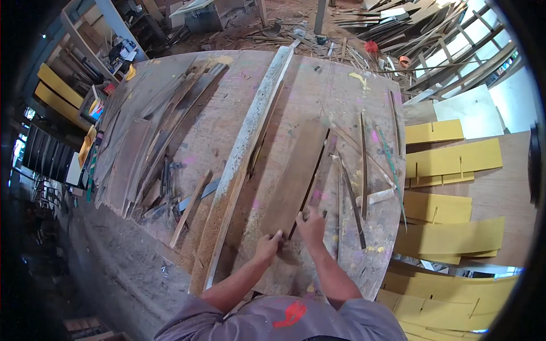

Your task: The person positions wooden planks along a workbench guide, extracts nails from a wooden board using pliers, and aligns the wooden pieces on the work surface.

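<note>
A flat brown wooden board (298, 170) slants away from me over the worktable (239, 74). My left hand (267, 249) is closed on its near end, thumb on top and the other fingers hidden below. At its right edge, near the same end, my right hand (311, 226) is closed with bent fingers on the board. A narrow dark line runs along that edge; whether it is a strip or a gap I cannot tell. Left of the board lies a long, whitish, speckled beam (250, 128).
Thin wooden strips (364, 165) and a green strip (387, 145) lie to the right. Stacked rough planks (142, 136) cover the table's left side. Yellow slotted panels (449, 159) stand beyond the right edge. Scrap wood (398, 28) is heaped at the back.
</note>
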Motion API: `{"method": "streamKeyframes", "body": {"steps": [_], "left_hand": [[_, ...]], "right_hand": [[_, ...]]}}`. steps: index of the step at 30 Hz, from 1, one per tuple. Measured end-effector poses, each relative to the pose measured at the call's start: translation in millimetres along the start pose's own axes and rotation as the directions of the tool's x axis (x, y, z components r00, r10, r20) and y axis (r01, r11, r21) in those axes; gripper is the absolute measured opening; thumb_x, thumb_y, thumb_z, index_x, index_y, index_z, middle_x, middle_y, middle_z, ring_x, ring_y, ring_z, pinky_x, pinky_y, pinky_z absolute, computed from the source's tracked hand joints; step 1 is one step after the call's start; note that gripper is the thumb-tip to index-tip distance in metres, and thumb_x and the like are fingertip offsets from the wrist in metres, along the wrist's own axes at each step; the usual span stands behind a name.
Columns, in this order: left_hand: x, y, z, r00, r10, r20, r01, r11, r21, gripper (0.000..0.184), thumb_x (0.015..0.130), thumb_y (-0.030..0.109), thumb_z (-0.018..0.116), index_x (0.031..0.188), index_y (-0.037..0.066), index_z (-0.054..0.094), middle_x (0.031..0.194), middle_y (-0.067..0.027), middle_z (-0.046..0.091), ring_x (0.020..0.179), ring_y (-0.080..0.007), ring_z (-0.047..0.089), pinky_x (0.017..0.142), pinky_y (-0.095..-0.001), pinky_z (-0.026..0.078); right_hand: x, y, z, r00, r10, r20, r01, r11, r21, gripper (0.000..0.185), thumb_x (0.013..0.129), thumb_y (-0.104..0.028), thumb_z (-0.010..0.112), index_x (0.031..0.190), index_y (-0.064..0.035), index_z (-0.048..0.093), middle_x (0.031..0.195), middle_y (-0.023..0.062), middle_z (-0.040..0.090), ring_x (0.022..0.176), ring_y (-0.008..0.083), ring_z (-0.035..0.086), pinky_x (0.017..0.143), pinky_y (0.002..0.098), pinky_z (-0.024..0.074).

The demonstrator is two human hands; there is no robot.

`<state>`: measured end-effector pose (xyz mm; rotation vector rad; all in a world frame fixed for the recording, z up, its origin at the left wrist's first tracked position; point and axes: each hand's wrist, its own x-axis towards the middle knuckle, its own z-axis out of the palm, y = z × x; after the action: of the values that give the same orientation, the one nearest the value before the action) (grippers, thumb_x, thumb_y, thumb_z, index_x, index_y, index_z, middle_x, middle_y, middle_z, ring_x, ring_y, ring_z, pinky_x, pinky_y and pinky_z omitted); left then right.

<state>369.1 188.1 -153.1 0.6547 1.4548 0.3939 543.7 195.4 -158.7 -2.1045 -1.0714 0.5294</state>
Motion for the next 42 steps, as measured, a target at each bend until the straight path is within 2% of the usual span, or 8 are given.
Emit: {"method": "streamKeyframes", "body": {"steps": [7, 10, 16, 19, 25, 28, 31, 42], "left_hand": [[-69, -136, -114, 0.985, -0.154, 0.077, 0.158, 0.987, -0.040, 0.041, 0.108, 0.031, 0.067, 0.111, -0.010, 0.068, 0.101, -0.0157, 0.076, 0.091, -0.0260, 0.077, 0.076, -0.0375, 0.063], [-121, -148, -146, 0.978, -0.200, 0.058, 0.205, 0.975, -0.087, 0.043, 0.108, 0.030, 0.067, 0.118, -0.012, 0.061, 0.106, -0.0185, 0.075, 0.097, -0.0306, 0.079, 0.074, -0.0382, 0.064], [-134, -239, -228, 0.997, -0.052, 0.049, 0.059, 0.984, -0.167, 0.043, 0.108, 0.024, 0.066, 0.120, -0.017, 0.062, 0.112, -0.0239, 0.071, 0.095, -0.0334, 0.078, 0.084, -0.0399, 0.066], [-111, -280, -265, 0.999, 0.035, -0.002, -0.035, 0.998, 0.052, 0.038, 0.109, 0.022, 0.063, 0.116, -0.015, 0.064, 0.108, -0.0221, 0.073, 0.096, -0.0318, 0.078, 0.083, -0.0397, 0.066], [-146, -245, -250, 0.995, 0.098, 0.033, -0.090, 0.978, -0.188, 0.036, 0.110, 0.024, 0.062, 0.107, -0.011, 0.068, 0.091, -0.0191, 0.076, 0.080, -0.0275, 0.079, 0.073, -0.0384, 0.068], [-129, -248, -243, 0.994, 0.102, 0.036, -0.091, 0.970, -0.226, 0.034, 0.111, 0.024, 0.061, 0.103, -0.009, 0.068, 0.088, -0.0186, 0.075, 0.074, -0.0272, 0.078, 0.066, -0.0378, 0.067], [-130, -229, -236, 0.996, 0.079, 0.041, -0.069, 0.975, -0.213, 0.033, 0.111, 0.024, 0.061, 0.097, -0.006, 0.067, 0.085, -0.0174, 0.074, 0.069, -0.0264, 0.077, 0.060, -0.0367, 0.065], [-92, -192, -204, 0.997, 0.071, -0.034, -0.078, 0.947, -0.312, 0.030, 0.111, 0.019, 0.060, 0.090, -0.002, 0.063, 0.079, -0.0162, 0.070, 0.059, -0.0207, 0.068, 0.050, -0.0330, 0.055]], "right_hand": [[-165, 20, 20, 0.947, 0.168, 0.275, -0.233, 0.946, 0.225, 0.064, 0.090, -0.018, 0.077, 0.144, 0.0029, 0.050, 0.070, 0.0163, 0.071, 0.063, 0.0294, 0.073, 0.065, 0.0418, 0.0583], [-212, -4, 14, 0.886, 0.214, 0.412, -0.324, 0.920, 0.220, 0.088, 0.090, -0.024, 0.077, 0.161, 0.0016, 0.033, 0.080, 0.0195, 0.074, 0.077, 0.0410, 0.074, 0.074, 0.0491, 0.0580], [-289, 9, 83, 0.958, -0.162, 0.236, 0.135, 0.983, 0.128, 0.101, 0.094, -0.027, 0.075, 0.169, 0.0025, 0.014, 0.085, 0.0242, 0.073, 0.078, 0.0405, 0.074, 0.076, 0.0491, 0.0584], [-305, -22, 90, 0.917, 0.017, 0.398, -0.075, 0.989, 0.131, 0.097, 0.100, -0.025, 0.071, 0.171, -0.0054, 0.008, 0.097, 0.0246, 0.074, 0.061, 0.0275, 0.073, 0.057, 0.0400, 0.0599], [-290, -40, 106, 0.892, 0.009, 0.451, -0.055, 0.994, 0.089, 0.098, 0.102, -0.025, 0.070, 0.170, -0.0009, 0.004, 0.081, 0.0203, 0.074, 0.053, 0.0261, 0.070, 0.052, 0.0396, 0.0598], [-284, -66, 90, 0.851, 0.155, 0.502, -0.209, 0.976, 0.052, 0.097, 0.099, -0.029, 0.073, 0.170, -0.0036, 0.013, 0.089, 0.0220, 0.073, 0.076, 0.0351, 0.074, 0.076, 0.0449, 0.0597], [-264, -19, 128, 0.919, -0.032, 0.392, 0.029, 0.999, 0.012, 0.098, 0.101, -0.028, 0.071, 0.170, -0.0008, 0.007, 0.081, 0.0205, 0.073, 0.057, 0.0268, 0.071, 0.058, 0.0402, 0.0590], [-218, -69, 92, 0.894, 0.118, 0.433, -0.163, 0.984, 0.068, 0.098, 0.098, -0.025, 0.074, 0.171, -0.0083, 0.011, 0.100, 0.0268, 0.072, 0.075, 0.0318, 0.073, 0.075, 0.0440, 0.0618]]}}
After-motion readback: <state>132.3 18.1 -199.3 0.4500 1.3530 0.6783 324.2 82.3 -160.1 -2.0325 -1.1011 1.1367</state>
